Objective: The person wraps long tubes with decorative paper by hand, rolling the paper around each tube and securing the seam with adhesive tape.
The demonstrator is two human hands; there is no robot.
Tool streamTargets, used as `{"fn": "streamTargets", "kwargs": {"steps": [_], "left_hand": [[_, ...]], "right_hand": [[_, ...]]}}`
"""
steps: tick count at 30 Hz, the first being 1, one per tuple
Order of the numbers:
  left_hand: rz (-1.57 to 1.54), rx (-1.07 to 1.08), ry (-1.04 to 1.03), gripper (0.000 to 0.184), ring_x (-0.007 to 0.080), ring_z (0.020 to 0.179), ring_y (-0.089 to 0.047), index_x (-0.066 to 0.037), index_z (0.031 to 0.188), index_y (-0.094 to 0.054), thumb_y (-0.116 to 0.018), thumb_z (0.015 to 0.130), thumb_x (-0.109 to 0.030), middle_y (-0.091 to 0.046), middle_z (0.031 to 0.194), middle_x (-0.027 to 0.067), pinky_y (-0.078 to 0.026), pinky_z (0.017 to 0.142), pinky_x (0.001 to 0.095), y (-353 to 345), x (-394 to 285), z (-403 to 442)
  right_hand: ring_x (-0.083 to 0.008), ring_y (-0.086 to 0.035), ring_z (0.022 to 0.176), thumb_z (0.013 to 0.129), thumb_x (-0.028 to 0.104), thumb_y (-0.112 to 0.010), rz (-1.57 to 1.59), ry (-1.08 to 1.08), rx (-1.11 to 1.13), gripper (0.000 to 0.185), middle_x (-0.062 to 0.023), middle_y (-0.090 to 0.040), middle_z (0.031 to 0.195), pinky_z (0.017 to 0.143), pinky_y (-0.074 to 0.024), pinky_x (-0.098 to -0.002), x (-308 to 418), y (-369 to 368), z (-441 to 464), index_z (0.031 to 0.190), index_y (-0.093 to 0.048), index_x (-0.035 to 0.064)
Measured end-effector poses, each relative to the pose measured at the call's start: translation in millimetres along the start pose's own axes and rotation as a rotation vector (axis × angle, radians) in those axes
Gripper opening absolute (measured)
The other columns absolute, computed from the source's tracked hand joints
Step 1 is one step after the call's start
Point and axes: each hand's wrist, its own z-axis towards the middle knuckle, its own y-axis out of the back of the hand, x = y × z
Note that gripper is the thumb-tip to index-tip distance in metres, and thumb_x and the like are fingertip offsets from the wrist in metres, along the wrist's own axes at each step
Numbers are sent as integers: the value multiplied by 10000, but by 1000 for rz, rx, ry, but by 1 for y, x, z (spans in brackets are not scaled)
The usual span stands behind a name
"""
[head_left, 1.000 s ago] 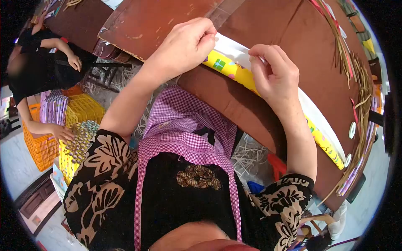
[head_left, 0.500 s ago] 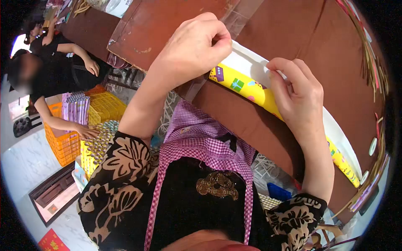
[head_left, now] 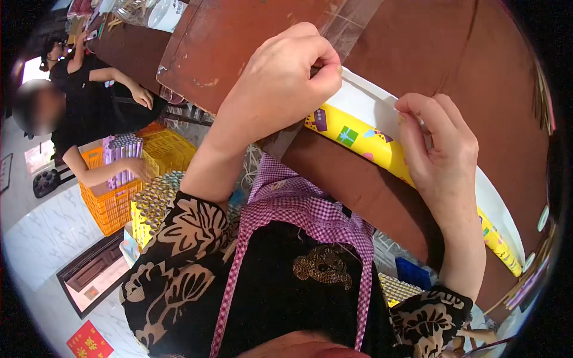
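Observation:
Yellow paper printed with colourful presents (head_left: 382,156), white on its inner face, lies curved along the near edge of the brown table (head_left: 418,48). My left hand (head_left: 292,80) is closed in a pinch at the paper's left end, with thumb and forefinger at its white edge. Further right, my right hand (head_left: 441,146) also pinches at the far white edge, its other fingers curled. The paper's near side is rolled over and shows its print. Its right end (head_left: 501,250) shows beyond my right forearm. Whatever lies inside the roll is hidden.
Left of me, a person in black (head_left: 83,101) reaches over stacked yellow tubes (head_left: 149,209). Purple tubes stand near an orange crate (head_left: 104,209) and a yellow crate (head_left: 170,149). Thin strips (head_left: 540,101) lie along the table's right side. A white tub (head_left: 167,13) stands at upper left.
The whole view has shifted slightly, moving things right and down. Both my hands keep their pinch on the paper. The other person's hand has lifted off the yellow tubes.

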Motion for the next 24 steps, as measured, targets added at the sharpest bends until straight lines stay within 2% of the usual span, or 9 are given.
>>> {"fn": "streamTargets", "kwargs": {"steps": [2, 3, 5, 13, 24], "left_hand": [[13, 2, 0, 70, 149, 662, -572, 14, 824, -630, -655, 810, -50, -580, 780, 69, -449, 577, 284, 1, 0, -1], [20, 5, 5, 72, 154, 659, -573, 11, 822, -630, -658, 807, -53, -578, 776, 72, -450, 576, 289, 1, -1, -1], [22, 8, 10, 75, 159, 657, -574, 9, 820, -629, -661, 805, -57, -577, 773, 74, -452, 574, 293, 1, -1, -2], [104, -3, -78, 84, 204, 636, -565, 6, 806, -624, -669, 789, -63, -565, 756, 92, -449, 572, 320, 2, 0, -2], [105, 8, -68, 73, 248, 651, -586, 10, 795, -620, -655, 790, -54, -574, 752, 113, -461, 588, 350, 5, -1, -1]], "right_hand": [[-140, -589, 686, 868, -46, -632, -43, -13, 61, 121, -76, -585, 820, 588, -484, -257, 0, 2, -1, 977, -657, 2], [-140, -589, 686, 868, -46, -632, -41, -17, 62, 121, -76, -585, 820, 588, -484, -257, 0, 1, -1, 977, -657, 2], [-294, -626, 644, 838, 43, -678, -19, -17, 13, 96, -108, -584, 764, 588, -520, -382, 2, -1, -1, 930, -671, 69], [-292, -627, 672, 839, 65, -683, -67, -1, 39, 109, -108, -574, 780, 604, -525, -391, 2, -1, -2, 947, -682, 72], [-290, -629, 685, 840, 75, -689, -77, -1, 33, 104, -106, -574, 778, 612, -526, -394, 4, -1, -2, 944, -685, 72]]}}
